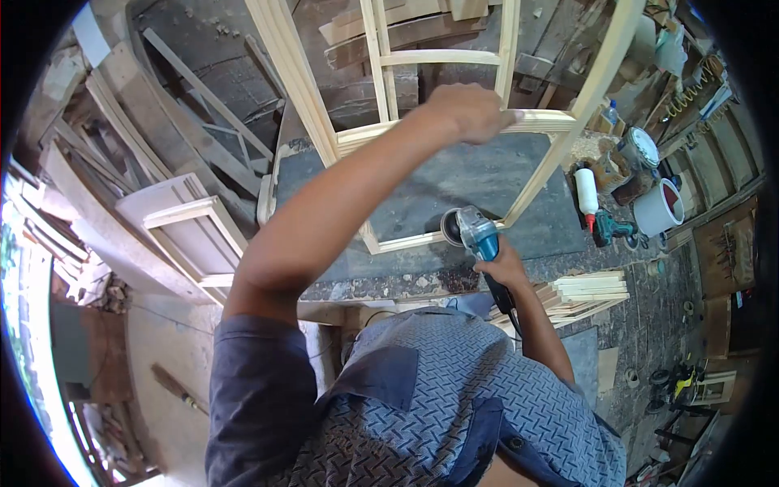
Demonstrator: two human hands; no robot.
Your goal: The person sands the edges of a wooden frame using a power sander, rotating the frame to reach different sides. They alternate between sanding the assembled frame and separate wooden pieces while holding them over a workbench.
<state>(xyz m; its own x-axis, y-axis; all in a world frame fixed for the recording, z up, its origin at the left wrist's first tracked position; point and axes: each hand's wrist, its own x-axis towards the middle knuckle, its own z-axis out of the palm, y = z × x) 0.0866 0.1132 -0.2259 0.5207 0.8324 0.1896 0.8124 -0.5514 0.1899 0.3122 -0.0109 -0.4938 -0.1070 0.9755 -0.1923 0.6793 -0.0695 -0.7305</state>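
Observation:
A pale wooden frame (pixel 531 195) with cross rails stands over the dark worktop. My left hand (pixel 466 112) reaches across to its middle rail (pixel 548 122), with fingers curled at the wood and the thumb pointing right. In my right hand (pixel 505 266) is a blue angle grinder (pixel 479 234), held by its body. The round disc (pixel 451 226) of the grinder is right at the frame's near bottom rail (pixel 410 243), close to the lower right corner.
To the right on the bench are a white glue bottle (pixel 586 193), a teal cordless drill (pixel 614 228) and a white bucket (pixel 659 209). A stack of wooden strips (pixel 588 290) lies near my right arm. Smaller frames (pixel 191 215) lean at left, and a broom (pixel 174 385) lies on the floor.

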